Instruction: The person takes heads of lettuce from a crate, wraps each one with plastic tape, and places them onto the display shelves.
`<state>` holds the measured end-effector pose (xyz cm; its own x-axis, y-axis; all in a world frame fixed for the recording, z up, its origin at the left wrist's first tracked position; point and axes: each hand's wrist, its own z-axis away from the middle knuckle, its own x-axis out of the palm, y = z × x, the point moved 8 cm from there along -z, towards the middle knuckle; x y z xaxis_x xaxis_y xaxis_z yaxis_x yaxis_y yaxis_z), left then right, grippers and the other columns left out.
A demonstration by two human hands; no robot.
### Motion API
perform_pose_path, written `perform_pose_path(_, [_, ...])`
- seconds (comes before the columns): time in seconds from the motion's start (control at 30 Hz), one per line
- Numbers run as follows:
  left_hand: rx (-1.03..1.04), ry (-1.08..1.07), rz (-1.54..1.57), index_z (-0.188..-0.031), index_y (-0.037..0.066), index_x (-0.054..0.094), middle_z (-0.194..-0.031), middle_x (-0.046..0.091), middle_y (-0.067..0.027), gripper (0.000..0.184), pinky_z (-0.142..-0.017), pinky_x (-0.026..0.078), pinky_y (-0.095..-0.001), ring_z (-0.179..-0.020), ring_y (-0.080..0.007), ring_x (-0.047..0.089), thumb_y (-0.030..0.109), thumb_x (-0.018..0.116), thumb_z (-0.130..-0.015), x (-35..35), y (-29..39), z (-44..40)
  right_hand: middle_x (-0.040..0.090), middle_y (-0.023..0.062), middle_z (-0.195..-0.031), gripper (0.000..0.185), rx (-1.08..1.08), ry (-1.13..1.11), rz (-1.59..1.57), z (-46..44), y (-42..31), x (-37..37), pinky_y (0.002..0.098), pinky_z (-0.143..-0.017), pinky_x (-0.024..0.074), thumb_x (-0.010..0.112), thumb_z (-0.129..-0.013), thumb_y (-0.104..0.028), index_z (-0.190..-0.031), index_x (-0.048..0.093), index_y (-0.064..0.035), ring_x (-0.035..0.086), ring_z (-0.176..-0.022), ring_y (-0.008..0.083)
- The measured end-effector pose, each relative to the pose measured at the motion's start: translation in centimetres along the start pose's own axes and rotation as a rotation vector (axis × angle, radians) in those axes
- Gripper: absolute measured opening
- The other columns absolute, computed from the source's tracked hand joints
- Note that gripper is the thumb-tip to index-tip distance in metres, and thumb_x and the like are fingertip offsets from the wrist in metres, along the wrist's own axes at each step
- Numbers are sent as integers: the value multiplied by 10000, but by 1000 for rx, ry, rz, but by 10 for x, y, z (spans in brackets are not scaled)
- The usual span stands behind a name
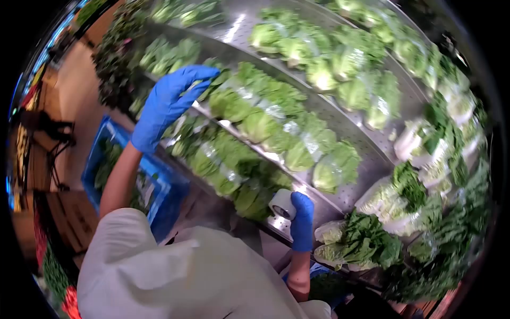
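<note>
My left hand (171,103), in a blue glove, reaches over the shelves with its fingers stretched out and a gap between them. Its fingertips are beside the leaves at the left end of a row of green lettuce heads (260,125) with clear, shiny bands; whether they touch is unclear. Near the lower shelf's front edge, my right hand (302,220), also gloved in blue, is closed around a white roll (283,204), which looks like tape. More lettuce (210,159) lies on the shelf below, left of the roll.
Metal shelves (374,139) rise in tiers. Banded lettuce (353,58) lies on an upper tier, napa cabbages (390,199) at right, dark leafy greens (114,58) at upper left. A blue crate (169,186) holding greens stands low on the left. A cart-like shape is at far left.
</note>
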<state>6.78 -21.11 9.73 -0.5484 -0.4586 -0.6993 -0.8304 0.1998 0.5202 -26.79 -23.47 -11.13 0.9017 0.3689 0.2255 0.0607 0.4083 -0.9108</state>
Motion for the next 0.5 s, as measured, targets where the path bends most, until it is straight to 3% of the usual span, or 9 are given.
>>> perform_pose_path(0.07, [-488,155,159,-1094,17,572,-1038,598,-61,234,-832,437,-270,-945,-144,562,95,510,-882,-40,-47,130,535,-5,-741,132,29,-86,15,-6,8,34,249,-658,438,600,-792,-180,-778,588,-49,522,-704,84])
perform_pose_path(0.13, [-844,250,-40,-1061,11,587,-996,611,-78,222,-811,434,-258,-917,-147,568,112,505,-880,-80,-66,258,551,1,-754,149,22,-122,38,-8,16,63,263,-660,452,608,-788,-195,-810,598,-48,541,-699,97])
perform_pose_path(0.17, [-979,338,-61,-1048,10,594,-976,615,-82,222,-802,431,-252,-911,-142,567,123,505,-879,-96,-58,305,565,4,-768,151,132,-179,3,-10,36,77,269,-662,459,609,-789,-202,-826,603,-55,550,-705,102])
perform_pose_path(0.27, [-1115,449,-11,-1072,14,582,-996,608,-84,241,-814,426,-250,-915,-140,563,131,521,-870,-113,-87,463,552,-15,-748,99,262,-274,51,3,57,140,238,-660,412,611,-790,-157,-786,619,-58,502,-698,77])
perform_pose_path(0.37, [-1265,590,142,-1120,26,557,-1024,600,-99,293,-830,426,-260,-940,-163,565,143,544,-852,-111,-110,559,550,-18,-745,101,320,-358,182,14,92,199,239,-645,415,621,-791,-160,-785,622,-59,505,-690,69])
perform_pose_path(0.43, [-1270,396,-194,-1127,51,548,-1057,590,-107,315,-852,431,-292,-969,-224,565,161,562,-832,-112,-127,596,563,-15,-763,106,376,-363,187,29,105,246,235,-648,424,636,-789,-160,-809,635,-56,521,-703,70])
perform_pose_path(0.5, [-1236,302,-335,-1121,60,544,-1087,575,-109,320,-859,432,-317,-986,-254,554,168,569,-821,-116,-135,613,584,-7,-795,128,437,-437,184,37,140,277,230,-673,434,646,-788,-158,-857,644,-50,540,-734,76])
